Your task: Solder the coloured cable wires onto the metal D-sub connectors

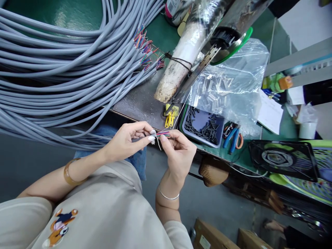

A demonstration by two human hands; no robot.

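Observation:
Near the front edge of the bench, my left hand (pixel 132 138) pinches the end of a grey cable between thumb and fingertips. Thin coloured wires (pixel 164 134), mostly red and blue, fan out of that end toward the right. My right hand (pixel 178 148) has its thumb and fingers closed on those wires. A short white strand (pixel 158 143) hangs down between the two hands. Many grey cables (pixel 77 69) lie in a large coil on the left, their stripped ends (pixel 145 48) showing coloured wires. My fingers partly hide the held cable.
A tray (pixel 221 136) of small black tubes stands right of my hands, with blue-handled pliers (pixel 230 140) beside it. Yellow clips (pixel 169 118) lie close ahead. Behind are a plastic-wrapped tube (pixel 190 41) and a clear bag (pixel 241 76) of metal parts. A black fan (pixel 282 157) sits farther right.

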